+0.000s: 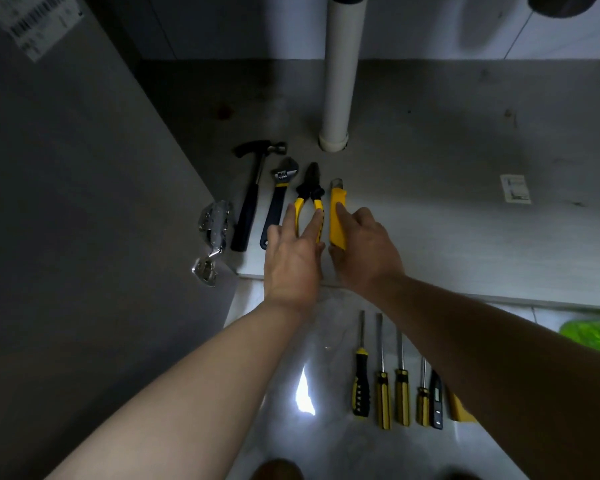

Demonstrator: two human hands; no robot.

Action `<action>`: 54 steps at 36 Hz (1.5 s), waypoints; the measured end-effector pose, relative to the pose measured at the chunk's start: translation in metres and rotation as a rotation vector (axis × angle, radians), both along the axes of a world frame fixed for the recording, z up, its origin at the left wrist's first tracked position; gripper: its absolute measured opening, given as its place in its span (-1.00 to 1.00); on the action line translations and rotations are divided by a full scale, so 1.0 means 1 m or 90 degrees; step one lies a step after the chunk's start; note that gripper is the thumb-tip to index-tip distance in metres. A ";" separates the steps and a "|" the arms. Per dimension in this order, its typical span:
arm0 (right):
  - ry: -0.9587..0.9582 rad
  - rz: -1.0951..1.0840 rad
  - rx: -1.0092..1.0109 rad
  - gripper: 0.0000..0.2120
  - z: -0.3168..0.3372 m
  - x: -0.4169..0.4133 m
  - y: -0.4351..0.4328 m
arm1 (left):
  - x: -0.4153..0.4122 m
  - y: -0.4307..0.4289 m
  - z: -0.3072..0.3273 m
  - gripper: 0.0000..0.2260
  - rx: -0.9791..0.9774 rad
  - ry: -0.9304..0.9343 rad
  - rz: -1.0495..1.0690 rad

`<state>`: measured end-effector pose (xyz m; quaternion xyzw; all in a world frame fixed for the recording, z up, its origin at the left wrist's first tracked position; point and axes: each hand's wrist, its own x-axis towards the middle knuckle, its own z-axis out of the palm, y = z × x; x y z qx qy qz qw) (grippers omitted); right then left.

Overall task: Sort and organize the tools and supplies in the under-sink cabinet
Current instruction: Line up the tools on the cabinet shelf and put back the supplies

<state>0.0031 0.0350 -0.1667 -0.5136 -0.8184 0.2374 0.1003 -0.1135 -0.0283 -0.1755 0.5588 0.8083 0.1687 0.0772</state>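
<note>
Grey cabinet (pixel 430 140) (hammer (pixel 253 188), wrench (pixel 278 197), pliers (pixel 310 188), knife (pixel 336 199))

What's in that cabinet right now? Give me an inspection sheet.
Surface: grey cabinet floor, scuffed, with a sticker at right.
Job's things: hammer, adjustable wrench, pliers and utility knife in a row on it; four screwdrivers on the tile floor outside.
Clutter: green object at right edge, unclear.
Hands: left hand rests straight fingers on the pliers handles; right hand holds the utility knife.
Cables: nothing seen.
Surroundings: white drain pipe behind the row; door hinge at left.
</note>
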 end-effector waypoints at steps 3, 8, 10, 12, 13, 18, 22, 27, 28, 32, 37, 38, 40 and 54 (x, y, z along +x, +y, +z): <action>-0.013 0.020 -0.009 -0.27 0.000 0.002 0.002 | 0.000 0.001 -0.001 -0.51 -0.001 0.003 0.002; -0.009 0.036 -0.015 -0.26 -0.002 0.003 0.004 | 0.000 0.000 -0.002 -0.51 0.002 -0.001 0.003; 0.010 0.038 -0.020 -0.23 -0.003 0.003 0.004 | -0.002 0.001 -0.003 -0.51 0.008 -0.007 0.006; 0.033 0.037 -0.039 -0.19 -0.004 0.007 0.002 | -0.002 0.000 -0.002 -0.50 0.013 -0.020 0.006; 0.045 0.037 -0.050 -0.17 -0.005 0.011 0.000 | -0.002 -0.002 -0.002 -0.50 0.017 -0.023 0.005; 0.080 0.030 -0.062 -0.21 -0.003 0.035 -0.017 | 0.007 -0.024 -0.004 -0.44 0.059 0.021 0.013; 0.084 0.050 -0.015 -0.47 0.003 0.070 -0.045 | 0.027 -0.060 -0.010 -0.63 0.123 0.044 -0.038; -0.001 0.043 -0.102 -0.79 -0.008 0.118 -0.079 | 0.057 -0.107 -0.037 -0.84 0.000 -0.117 -0.206; -0.043 0.029 -0.157 -0.84 -0.012 0.124 -0.085 | 0.062 -0.115 -0.043 -0.84 -0.064 -0.165 -0.213; -0.156 -0.066 -0.335 -0.96 -0.027 0.135 -0.109 | 0.073 -0.128 -0.064 -0.68 -0.266 -0.321 -0.134; -0.193 -0.118 -0.404 -0.89 -0.046 0.121 -0.137 | 0.083 -0.126 -0.073 -0.53 -0.336 -0.286 -0.167; -0.215 -0.121 -0.403 -0.88 -0.049 0.118 -0.141 | 0.086 -0.124 -0.073 -0.52 -0.339 -0.287 -0.169; -0.253 -0.134 -0.384 -0.83 -0.055 0.112 -0.149 | 0.090 -0.120 -0.071 -0.52 -0.350 -0.284 -0.172; -0.194 -0.168 -0.561 -0.66 -0.073 0.100 -0.149 | 0.065 -0.117 -0.051 -0.86 -0.499 -0.498 -0.125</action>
